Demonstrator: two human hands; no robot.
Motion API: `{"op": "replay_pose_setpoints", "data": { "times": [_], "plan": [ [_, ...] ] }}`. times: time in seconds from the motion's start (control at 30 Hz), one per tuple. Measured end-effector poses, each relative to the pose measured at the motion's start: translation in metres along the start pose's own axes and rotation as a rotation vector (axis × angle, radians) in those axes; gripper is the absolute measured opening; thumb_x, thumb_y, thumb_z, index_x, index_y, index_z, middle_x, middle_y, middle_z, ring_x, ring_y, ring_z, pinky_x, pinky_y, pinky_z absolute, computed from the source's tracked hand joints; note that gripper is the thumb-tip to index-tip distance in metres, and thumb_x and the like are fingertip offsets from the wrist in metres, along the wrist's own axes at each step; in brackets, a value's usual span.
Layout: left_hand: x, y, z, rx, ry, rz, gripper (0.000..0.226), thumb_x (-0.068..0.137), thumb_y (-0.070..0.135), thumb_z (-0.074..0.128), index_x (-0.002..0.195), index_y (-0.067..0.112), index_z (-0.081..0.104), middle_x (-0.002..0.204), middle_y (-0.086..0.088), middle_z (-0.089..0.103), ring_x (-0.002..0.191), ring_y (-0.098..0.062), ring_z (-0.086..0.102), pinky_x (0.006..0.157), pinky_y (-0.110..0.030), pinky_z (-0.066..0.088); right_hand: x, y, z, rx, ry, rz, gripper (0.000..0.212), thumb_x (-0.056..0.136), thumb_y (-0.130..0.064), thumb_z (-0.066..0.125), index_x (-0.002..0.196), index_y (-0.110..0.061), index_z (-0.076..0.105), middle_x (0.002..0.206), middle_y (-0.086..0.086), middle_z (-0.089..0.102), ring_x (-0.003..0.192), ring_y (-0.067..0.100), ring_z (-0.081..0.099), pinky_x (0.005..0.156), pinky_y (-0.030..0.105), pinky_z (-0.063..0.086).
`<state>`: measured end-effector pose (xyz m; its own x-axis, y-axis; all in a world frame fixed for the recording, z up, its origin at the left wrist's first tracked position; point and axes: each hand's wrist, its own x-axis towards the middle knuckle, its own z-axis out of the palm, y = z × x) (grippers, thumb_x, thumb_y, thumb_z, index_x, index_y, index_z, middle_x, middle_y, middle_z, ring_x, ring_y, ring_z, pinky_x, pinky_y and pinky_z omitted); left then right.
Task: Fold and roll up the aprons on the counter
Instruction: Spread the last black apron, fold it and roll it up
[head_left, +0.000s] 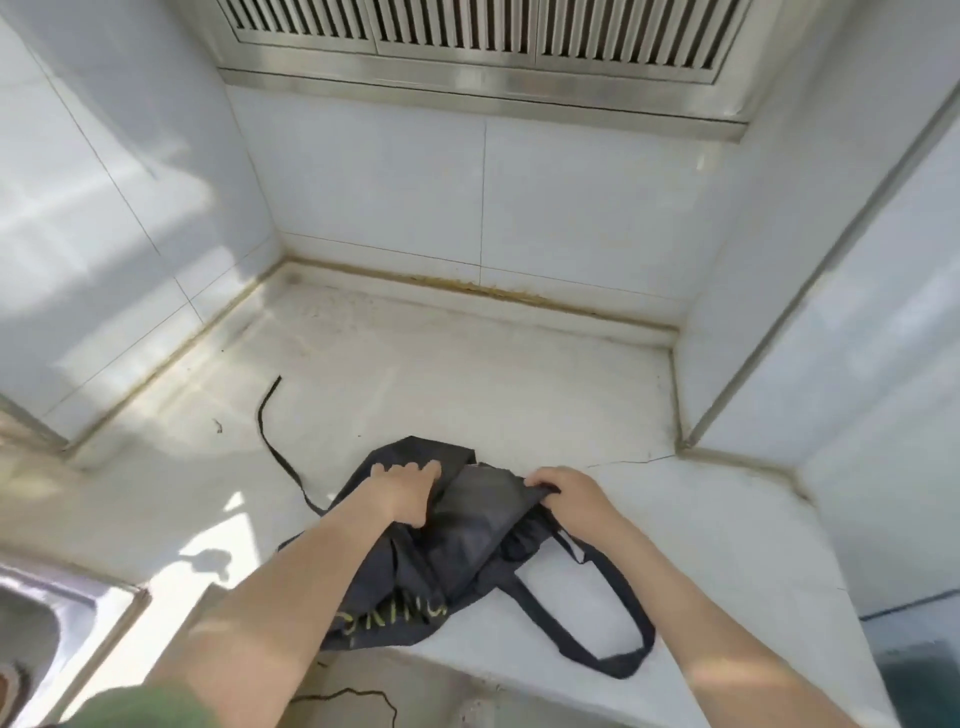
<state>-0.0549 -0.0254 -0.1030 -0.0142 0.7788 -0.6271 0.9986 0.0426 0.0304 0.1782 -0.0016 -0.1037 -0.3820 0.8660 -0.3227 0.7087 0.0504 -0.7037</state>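
Note:
A black apron (457, 545) with yellow lettering lies bunched near the front edge of the white counter (467, 374). My left hand (408, 488) presses on its far left part, fingers bent over the cloth. My right hand (566, 493) pinches a fold of the apron at its right side. A thin black tie (270, 431) trails away to the left across the counter. The neck loop (618, 623) lies on the counter to the right, near the edge.
White tiled walls (483, 208) enclose the counter at the back and both sides. A metal vent hood (483, 52) hangs above. A steel sink (47, 623) sits at the lower left. A dark cord (358, 693) lies below the counter edge.

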Motion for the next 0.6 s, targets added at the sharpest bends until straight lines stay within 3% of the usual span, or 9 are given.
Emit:
{"op": "replay_pose_setpoints", "data": {
  "times": [0.07,0.17,0.27,0.37,0.4,0.43,0.5,0.53,0.6],
  "plan": [
    [-0.026,0.026,0.014,-0.102,0.06,0.013,0.061,0.089,0.001,0.045,0.144,0.006,0.02,0.127,-0.017,0.048,0.112,-0.032,0.053,0.087,-0.036,0.044,-0.037,0.012,-0.015,0.013,0.079,0.019,0.044,0.081,0.011,0.039,0.1,-0.013,0.071,0.111,0.005,0.064,0.104,0.019,0.056,0.089,0.023,0.041],
    [-0.063,0.053,0.034,-0.222,0.166,0.007,0.052,0.092,0.001,0.036,0.143,0.002,0.024,0.129,-0.018,0.05,0.109,-0.031,0.056,0.089,-0.034,0.047,-0.092,0.024,-0.03,0.046,0.2,0.017,0.046,0.082,0.013,0.036,0.093,-0.014,0.071,0.106,0.01,0.061,0.103,0.023,0.054,0.086,0.025,0.04],
    [-0.1,0.07,0.043,-0.424,0.201,0.018,0.036,0.089,0.004,0.035,0.125,0.009,0.038,0.104,-0.011,0.053,0.074,-0.025,0.061,0.065,-0.033,0.053,-0.137,0.032,-0.041,0.025,0.282,0.047,0.048,0.083,0.015,0.032,0.087,-0.018,0.068,0.096,0.007,0.051,0.101,0.026,0.051,0.081,0.021,0.034],
    [-0.134,0.082,0.034,-0.53,0.422,0.039,0.014,0.088,0.004,0.038,0.095,0.006,0.05,0.088,-0.007,0.053,0.079,-0.026,0.052,0.065,-0.03,0.041,-0.178,0.036,-0.059,-0.239,0.088,0.152,0.041,0.079,0.009,0.037,0.083,-0.02,0.067,0.101,0.003,0.045,0.107,0.029,0.049,0.081,0.03,0.038],
    [-0.145,0.087,0.028,-0.604,0.445,0.061,0.015,0.086,0.002,0.038,0.085,0.008,0.051,0.083,-0.006,0.054,0.079,-0.026,0.052,0.062,-0.029,0.039,-0.192,0.036,-0.064,-0.304,-0.017,0.187,0.032,0.078,0.003,0.043,0.08,-0.022,0.063,0.105,0.004,0.045,0.107,0.03,0.049,0.078,0.032,0.039],
    [-0.157,0.093,0.021,-0.679,0.435,0.101,0.018,0.083,-0.001,0.038,0.077,0.009,0.051,0.078,-0.005,0.055,0.077,-0.026,0.052,0.059,-0.027,0.038,-0.208,0.034,-0.069,-0.3,-0.115,0.239,0.025,0.078,-0.003,0.048,0.09,-0.021,0.062,0.115,0.005,0.044,0.112,0.029,0.047,0.08,0.032,0.04],
    [-0.174,0.102,0.009,-0.76,0.357,0.206,0.02,0.076,-0.005,0.036,0.07,0.008,0.05,0.071,-0.005,0.054,0.072,-0.022,0.051,0.057,-0.026,0.036,-0.227,0.035,-0.076,-0.089,-0.237,0.3,0.06,0.078,-0.017,0.06,0.136,-0.025,0.043,0.144,-0.001,0.03,0.132,0.026,0.033,0.102,0.037,0.038],
    [-0.183,0.107,0.004,-0.78,0.311,0.261,0.02,0.076,-0.006,0.036,0.07,0.008,0.049,0.07,-0.005,0.052,0.069,-0.02,0.05,0.057,-0.025,0.035,-0.234,0.034,-0.076,0.082,-0.264,0.284,0.082,0.075,-0.023,0.067,0.146,-0.035,0.026,0.152,-0.008,0.019,0.14,0.024,0.024,0.11,0.039,0.032],
    [-0.2,0.116,-0.006,-0.817,0.259,0.357,0.021,0.076,-0.007,0.036,0.068,0.009,0.048,0.065,-0.003,0.049,0.06,-0.016,0.048,0.055,-0.022,0.034,-0.247,0.019,-0.073,0.341,-0.249,0.183,0.111,0.066,-0.035,0.079,0.146,-0.051,0.004,0.158,-0.013,0.002,0.146,0.018,0.009,0.118,0.042,0.018]
  ]
}}
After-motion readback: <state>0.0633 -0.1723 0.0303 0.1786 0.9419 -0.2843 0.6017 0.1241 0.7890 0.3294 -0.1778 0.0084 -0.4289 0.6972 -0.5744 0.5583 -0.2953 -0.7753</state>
